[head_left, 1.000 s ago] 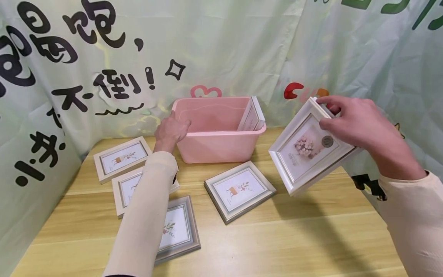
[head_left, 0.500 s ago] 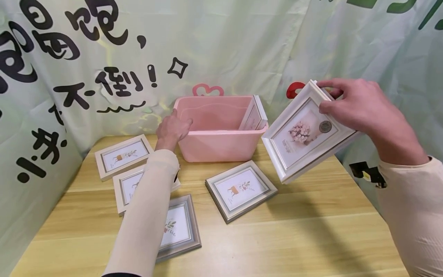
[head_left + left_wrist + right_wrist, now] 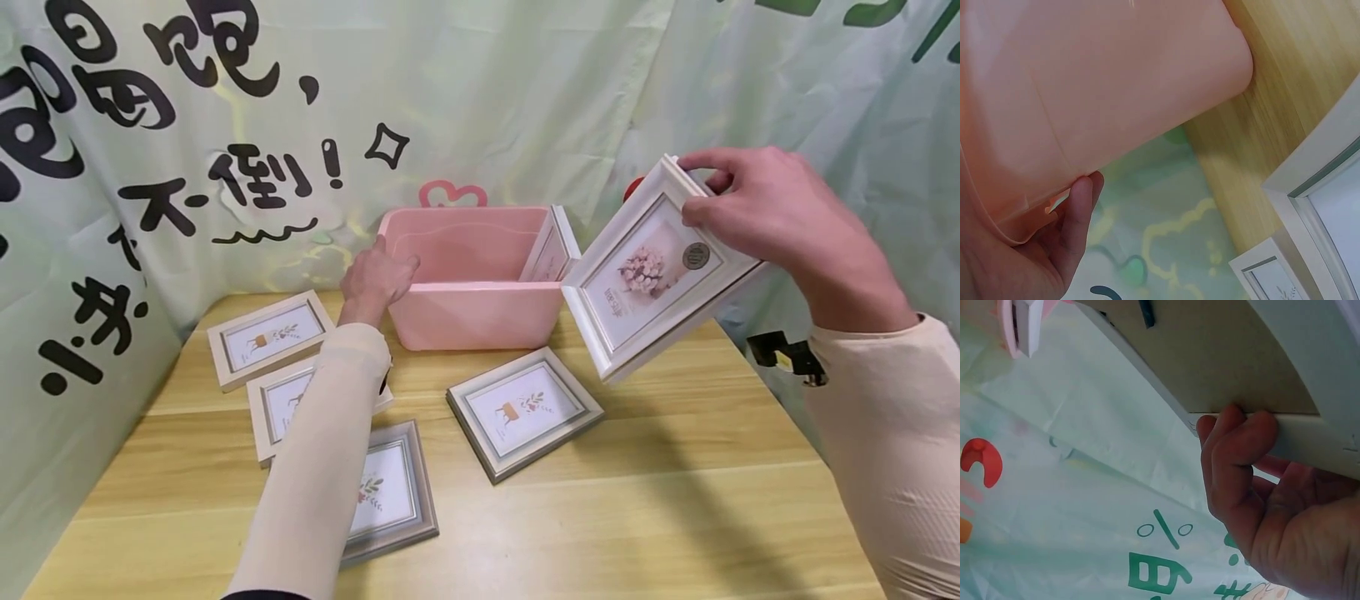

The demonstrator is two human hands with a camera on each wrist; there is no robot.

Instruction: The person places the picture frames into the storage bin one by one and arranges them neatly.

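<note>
My right hand (image 3: 787, 225) grips a white picture frame (image 3: 611, 333) by its upper edge, tilted in the air just right of the pink bin. The frame's picture shows pink flowers and a round grey sticker; in the right wrist view, fingertips curl onto its brown backing (image 3: 1210, 356). With my left hand (image 3: 375, 279) I hold the left rim of the pink plastic bin (image 3: 472, 321); the left wrist view shows fingers (image 3: 1079, 206) bent around that rim. Inside the bin's right end, another white picture frame (image 3: 551, 246) leans upright, its top above the rim.
Two pale picture frames (image 3: 225, 367) lie at the left of the wooden table (image 3: 600, 533), one partly under my left sleeve. A grey frame (image 3: 427, 508) lies nearer the front, and a silver-beige frame (image 3: 468, 400) before the bin. A printed curtain (image 3: 510, 100) hangs behind.
My right hand has raised the white picture frame and brought it left, closer to the bin's right end. The left hand keeps its hold on the rim.
</note>
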